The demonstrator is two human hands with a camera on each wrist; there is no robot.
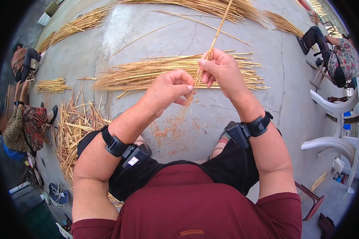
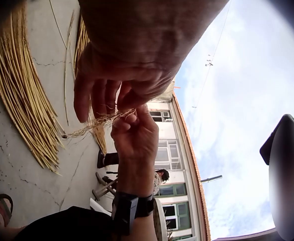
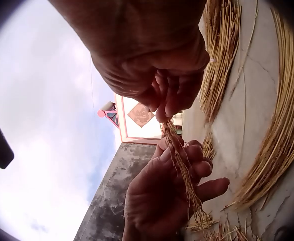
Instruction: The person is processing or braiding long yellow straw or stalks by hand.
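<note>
In the head view, a long dry broomcorn stalk (image 1: 216,38) slants up from my right hand (image 1: 223,71), which pinches it just above its stringy head. My left hand (image 1: 169,89) is lower and to the left, thumb and forefinger pinching the thin strands of the head (image 1: 194,88). Seen from the right wrist, the strands (image 3: 181,168) run down across the left hand (image 3: 157,193), whose other fingers stand loosely spread. The left wrist view shows frayed strands (image 2: 99,123) between both hands. Below them lies a wide bundle of stalks (image 1: 147,71) on the concrete.
Seed husks (image 1: 167,129) litter the floor between my feet. A pile of broken stalks (image 1: 73,133) is at my left, with more bundles (image 1: 211,6) farther off. People sit on both sides, and a white plastic chair (image 1: 337,107) stands at right.
</note>
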